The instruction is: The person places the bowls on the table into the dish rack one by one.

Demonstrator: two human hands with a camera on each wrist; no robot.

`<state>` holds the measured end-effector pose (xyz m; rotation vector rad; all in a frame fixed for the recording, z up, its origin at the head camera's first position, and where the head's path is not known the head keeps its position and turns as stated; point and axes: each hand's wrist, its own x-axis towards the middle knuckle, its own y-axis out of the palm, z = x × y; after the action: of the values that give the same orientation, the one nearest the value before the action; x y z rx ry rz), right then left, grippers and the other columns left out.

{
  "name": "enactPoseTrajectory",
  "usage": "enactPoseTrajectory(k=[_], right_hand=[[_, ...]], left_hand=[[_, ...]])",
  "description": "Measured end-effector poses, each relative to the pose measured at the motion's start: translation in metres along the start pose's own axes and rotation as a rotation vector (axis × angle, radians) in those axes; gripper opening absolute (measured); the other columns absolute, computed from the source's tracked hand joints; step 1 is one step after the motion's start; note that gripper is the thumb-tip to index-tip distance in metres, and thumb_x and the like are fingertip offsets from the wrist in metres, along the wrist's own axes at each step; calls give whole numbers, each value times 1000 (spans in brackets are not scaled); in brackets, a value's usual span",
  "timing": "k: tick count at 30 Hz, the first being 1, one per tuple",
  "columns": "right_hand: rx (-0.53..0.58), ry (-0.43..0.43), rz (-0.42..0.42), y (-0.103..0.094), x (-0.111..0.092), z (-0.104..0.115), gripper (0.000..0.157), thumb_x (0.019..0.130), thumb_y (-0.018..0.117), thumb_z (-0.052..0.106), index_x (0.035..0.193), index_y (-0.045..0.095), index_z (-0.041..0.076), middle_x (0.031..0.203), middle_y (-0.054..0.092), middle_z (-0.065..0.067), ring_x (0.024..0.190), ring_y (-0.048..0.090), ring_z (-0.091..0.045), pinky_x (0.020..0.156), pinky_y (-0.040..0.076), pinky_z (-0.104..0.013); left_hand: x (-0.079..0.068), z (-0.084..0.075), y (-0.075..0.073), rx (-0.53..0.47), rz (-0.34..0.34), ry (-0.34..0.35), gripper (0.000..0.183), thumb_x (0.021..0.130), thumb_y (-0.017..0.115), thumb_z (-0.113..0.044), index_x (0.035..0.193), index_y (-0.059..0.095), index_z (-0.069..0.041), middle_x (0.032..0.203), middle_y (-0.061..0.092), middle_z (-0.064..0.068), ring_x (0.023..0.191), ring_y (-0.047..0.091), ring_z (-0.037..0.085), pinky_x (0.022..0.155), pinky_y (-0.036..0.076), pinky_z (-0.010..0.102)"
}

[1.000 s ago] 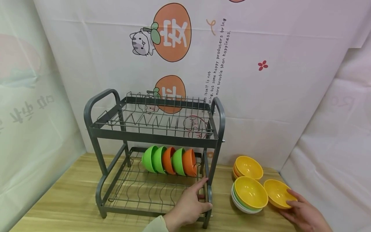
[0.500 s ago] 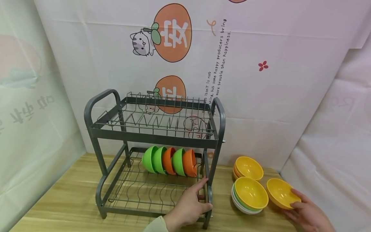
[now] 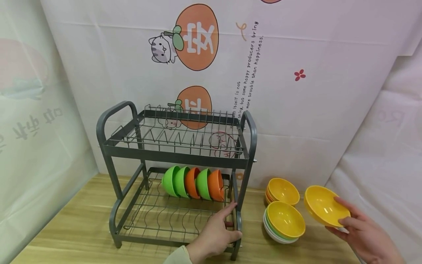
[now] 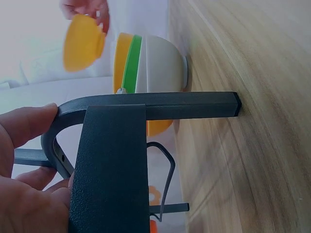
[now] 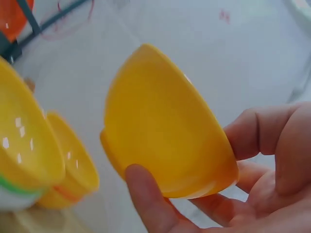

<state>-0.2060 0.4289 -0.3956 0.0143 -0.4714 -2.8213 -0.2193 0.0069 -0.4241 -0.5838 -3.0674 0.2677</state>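
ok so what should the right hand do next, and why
I'd probably swing the held yellow bowl across toward the lower tier of the rack, turning it to stand on edge like the five bowls there. The right hand has it clear of the table, that tier shows room in front of the row, and the left hand grips the rack's side.

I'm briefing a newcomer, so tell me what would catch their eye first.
The dark rack just left of centre likely comes first, green and orange bowls on edge along its lower shelf. Next comes the yellow bowl held up in the right hand, right of two bowl stacks.
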Motion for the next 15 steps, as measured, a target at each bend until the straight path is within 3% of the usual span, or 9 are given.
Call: enactPoseTrajectory(k=[8, 12, 15], right_hand=[[-45, 27, 257, 47, 6, 8, 66, 102, 26, -13, 150, 47, 27, 138, 50, 16, 116, 58, -20, 96, 49, -45], [-119, 69, 269, 73, 8, 4, 62, 103, 31, -9, 151, 44, 29, 143, 37, 16, 116, 56, -22, 96, 49, -46], [-156, 114, 269, 94, 9, -1, 63, 102, 36, -9, 151, 43, 30, 149, 22, 5, 115, 56, -25, 96, 49, -46]], left_hand=[[0, -1, 0, 18, -5, -4, 81, 80, 82, -2, 148, 49, -29, 151, 43, 6, 108, 60, 27, 73, 55, 38], [-2, -5, 0, 60, -2, -11, 77, 83, 80, -8, 150, 45, -26, 148, 44, 9, 109, 58, 27, 78, 53, 42], [-11, -14, 0, 51, -28, -8, 67, 86, 77, -19, 146, 47, -21, 137, 49, 10, 105, 58, 25, 79, 52, 45]])
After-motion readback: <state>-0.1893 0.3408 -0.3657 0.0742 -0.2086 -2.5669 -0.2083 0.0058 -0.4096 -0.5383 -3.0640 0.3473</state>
